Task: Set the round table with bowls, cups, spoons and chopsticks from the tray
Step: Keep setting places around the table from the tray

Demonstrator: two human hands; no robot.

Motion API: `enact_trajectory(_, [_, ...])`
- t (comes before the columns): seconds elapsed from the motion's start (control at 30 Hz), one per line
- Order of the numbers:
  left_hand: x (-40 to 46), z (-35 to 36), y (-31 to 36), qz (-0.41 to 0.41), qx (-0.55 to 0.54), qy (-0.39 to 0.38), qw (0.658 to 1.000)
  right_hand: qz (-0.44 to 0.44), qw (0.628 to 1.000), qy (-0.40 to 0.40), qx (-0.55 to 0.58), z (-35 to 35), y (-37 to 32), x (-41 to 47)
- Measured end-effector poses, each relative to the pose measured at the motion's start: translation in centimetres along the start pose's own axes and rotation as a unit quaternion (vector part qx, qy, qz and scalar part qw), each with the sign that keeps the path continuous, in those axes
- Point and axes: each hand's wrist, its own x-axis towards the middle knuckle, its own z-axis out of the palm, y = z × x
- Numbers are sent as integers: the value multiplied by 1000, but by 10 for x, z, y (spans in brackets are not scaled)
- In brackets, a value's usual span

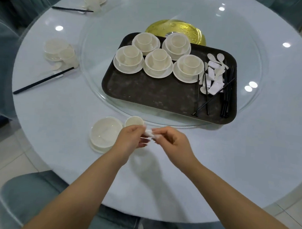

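no sleeves anywhere, both forearms bare up to frame edge. bare left hand [133, 137], bare right hand [171, 140], no rings, watch or gloves showing.

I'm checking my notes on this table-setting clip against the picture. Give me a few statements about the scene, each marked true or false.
1. Five bowl-and-cup sets stand on the dark tray. True.
2. The left hand and the right hand hold one small white piece between them. True.
3. The bowl in front of the person sits on the tray. False: it sits on the round table, with a cup beside it.
4. The chopsticks on the tray lie at its left end. False: they lie at its right end, among the spoons.
5. The tray rests on the glass turntable. True.
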Motion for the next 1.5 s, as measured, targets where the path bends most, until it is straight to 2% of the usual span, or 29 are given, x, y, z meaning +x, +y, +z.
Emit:
enact_trajectory(0.1, [-6, -24, -15, 11, -22, -5, 1000, -10, 999, -43, -18, 20, -5, -13])
enact_trajectory(0.2, [-9, -43, -26, -2, -70, -11, 997, 11, 998, -54, -18, 39, -3, -20])
enact_trajectory(0.27, [-10, -54, -34, -8, -89, -9, 996, 49, 998, -35, -35, 52, 1, -22])
enact_trajectory(0.33, [-12, -61, -42, -10, -99, -5, 995, 123, 992, 4, -23, 63, 5, -24])
enact_trajectory(0.43, [-13, -69, -53, -20, -116, -2, 993, 236, 966, 71, 83, 74, 7, -27])
enact_trajectory(0.53, [-14, -72, -62, -25, -113, -3, 993, 284, 941, 98, 154, 79, 8, -28])
enact_trajectory(0.77, [-10, -68, -69, -18, -10, 5, 1000, 315, 933, 114, 132, 80, 19, -19])
enact_trajectory(0.9, [-4, -59, -71, -44, 27, -6, 999, 331, 931, 101, 119, 72, 33, -5])
enact_trajectory(1.03, [1, -44, -72, -27, 62, -21, 997, 344, 931, 82, 92, 61, 48, 10])
enact_trajectory(1.3, [17, -28, -77, -48, 65, 18, 997, 344, 938, 34, 39, 52, 72, 37])
enact_trajectory(1.5, [24, -24, -75, -30, 122, 51, 991, 324, 946, -5, -30, 51, 80, 47])
